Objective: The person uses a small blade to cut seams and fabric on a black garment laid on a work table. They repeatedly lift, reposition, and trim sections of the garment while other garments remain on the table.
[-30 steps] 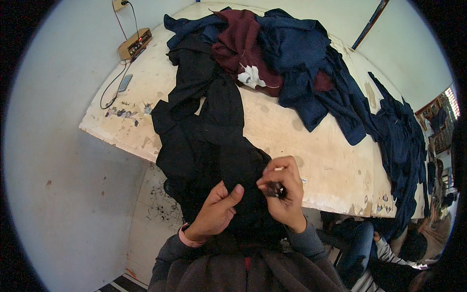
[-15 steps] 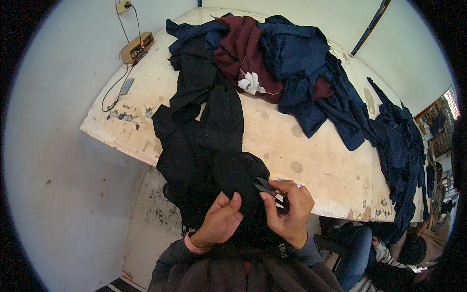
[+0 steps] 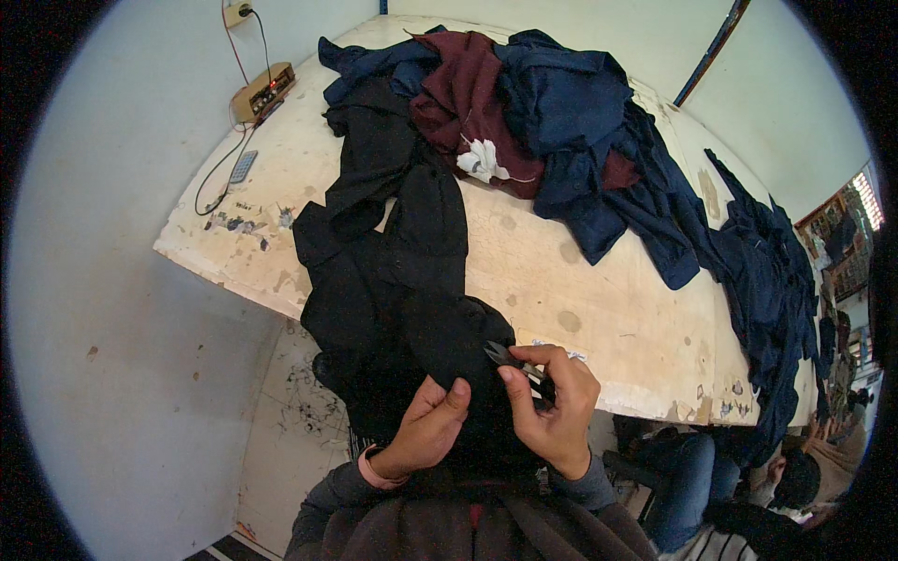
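A long black garment is draped over the near left part of the pale table and hangs past its edge toward me. My left hand pinches this cloth near its lower middle, thumb on top. Just right of it, my right hand grips small dark metal thread snips, their blades pointing up-left against the black fabric. The lowest folds of the cloth are dark and hard to make out between my forearms.
Navy garments, maroon cloth and a white scrap lie across the table; more navy hangs rightward. A tan radio, cables and a remote sit back left, beside the wall. Seated people are at lower right.
My right hand has moved down and rightward, turning so the snips' blades show against the cloth. My left hand has shifted slightly lower, and the fabric between them has rounded into a new fold.
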{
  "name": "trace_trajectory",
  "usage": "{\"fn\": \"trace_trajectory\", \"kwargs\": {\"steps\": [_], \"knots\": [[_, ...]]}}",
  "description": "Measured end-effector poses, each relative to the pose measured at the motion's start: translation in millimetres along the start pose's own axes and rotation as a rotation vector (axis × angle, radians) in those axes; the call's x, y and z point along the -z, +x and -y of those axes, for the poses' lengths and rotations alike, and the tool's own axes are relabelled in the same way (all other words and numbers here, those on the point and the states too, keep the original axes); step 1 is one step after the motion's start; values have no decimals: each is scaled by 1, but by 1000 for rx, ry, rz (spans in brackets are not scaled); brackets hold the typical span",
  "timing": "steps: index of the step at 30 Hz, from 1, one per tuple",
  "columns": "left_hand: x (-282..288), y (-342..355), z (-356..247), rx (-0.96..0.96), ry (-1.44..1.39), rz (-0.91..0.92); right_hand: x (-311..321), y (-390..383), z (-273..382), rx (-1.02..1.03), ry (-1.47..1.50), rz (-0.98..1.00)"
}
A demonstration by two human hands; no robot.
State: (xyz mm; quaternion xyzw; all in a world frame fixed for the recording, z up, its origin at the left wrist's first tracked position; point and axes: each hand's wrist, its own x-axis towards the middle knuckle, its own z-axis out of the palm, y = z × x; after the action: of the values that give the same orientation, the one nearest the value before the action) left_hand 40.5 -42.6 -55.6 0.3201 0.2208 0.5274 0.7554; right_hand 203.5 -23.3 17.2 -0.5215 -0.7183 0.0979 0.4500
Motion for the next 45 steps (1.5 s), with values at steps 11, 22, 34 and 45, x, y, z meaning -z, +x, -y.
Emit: {"fn": "trace_trajectory", "kwargs": {"steps": [11,22,34,45], "knots": [[-4,8,-9,-19,-102,-31,-7,-9,-14,-146,252,-133],[-7,13,-28,-13,-209,-120,3,-8,-18,-113,336,32],[2,21,-40,-77,-192,-165,-5,-25,-24,-384,511,39],[2,23,-39,-136,-206,-148,-11,-28,-23,-153,282,54]]}}
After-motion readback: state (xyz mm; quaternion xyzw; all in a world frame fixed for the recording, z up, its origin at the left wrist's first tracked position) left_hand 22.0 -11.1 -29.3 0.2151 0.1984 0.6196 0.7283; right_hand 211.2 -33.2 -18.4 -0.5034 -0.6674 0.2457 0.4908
